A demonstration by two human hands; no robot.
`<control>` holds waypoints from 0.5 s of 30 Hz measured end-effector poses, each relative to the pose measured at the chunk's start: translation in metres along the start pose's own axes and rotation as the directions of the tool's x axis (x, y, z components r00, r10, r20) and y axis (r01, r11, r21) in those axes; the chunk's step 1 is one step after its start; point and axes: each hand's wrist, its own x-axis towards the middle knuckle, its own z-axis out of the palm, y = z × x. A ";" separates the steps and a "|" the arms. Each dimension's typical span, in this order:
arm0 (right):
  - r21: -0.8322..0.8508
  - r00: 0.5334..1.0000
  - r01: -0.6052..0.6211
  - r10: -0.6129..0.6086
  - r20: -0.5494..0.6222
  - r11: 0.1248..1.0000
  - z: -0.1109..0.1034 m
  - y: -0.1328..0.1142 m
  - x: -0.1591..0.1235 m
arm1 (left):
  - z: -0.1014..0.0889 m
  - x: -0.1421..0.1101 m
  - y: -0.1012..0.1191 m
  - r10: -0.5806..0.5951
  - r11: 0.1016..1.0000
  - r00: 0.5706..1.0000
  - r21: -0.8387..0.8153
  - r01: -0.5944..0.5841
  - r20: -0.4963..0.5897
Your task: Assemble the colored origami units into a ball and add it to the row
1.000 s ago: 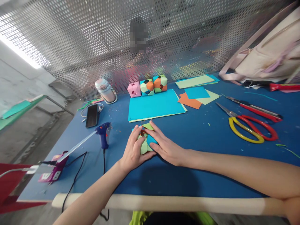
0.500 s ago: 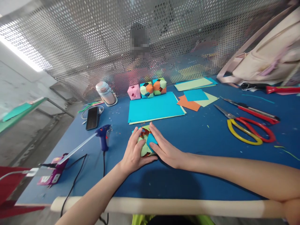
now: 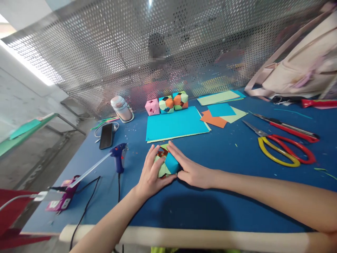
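Observation:
Between my hands, low over the blue table, is a folded paper cube (image 3: 165, 168) with pale green, blue and orange faces and gaps between its strips. My left hand (image 3: 151, 169) wraps its left and near sides, thumb along the bottom. From the right, my right hand (image 3: 190, 169) presses its fingers against the blue face. Parts of the cube are hidden behind the fingers. Beyond it lies a stack of blue sheets (image 3: 173, 124). Behind the sheets stand a pink paper cube (image 3: 152, 107) and two multicoloured paper cubes (image 3: 166, 104).
On the left are a blue glue gun (image 3: 119, 158) with its cord, a phone (image 3: 106, 136), a bottle (image 3: 121, 109) and a purple power strip (image 3: 64, 196). To the right lie scissors (image 3: 279, 146), a red cutter (image 3: 295, 130), loose paper squares (image 3: 214, 119) and a bag (image 3: 302, 63).
My right thumb has moved down off the blue face to the cube's lower right edge, uncovering more of that face. The view has shifted slightly.

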 end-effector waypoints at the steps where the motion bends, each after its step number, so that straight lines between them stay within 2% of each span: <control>1: -0.009 1.000 0.008 -0.008 0.012 1.000 -0.002 0.001 0.001 | -0.001 0.000 0.000 0.000 1.000 1.000 -0.002 0.000 -0.003; 10: -0.072 1.000 0.018 -0.017 0.015 0.997 -0.009 -0.006 0.005 | -0.004 0.002 -0.006 -0.020 0.999 1.000 -0.045 0.020 -0.010; 15: -0.097 0.999 0.044 -0.042 0.026 0.994 -0.009 -0.007 0.004 | -0.005 0.000 -0.010 0.017 1.000 1.000 -0.020 -0.017 0.002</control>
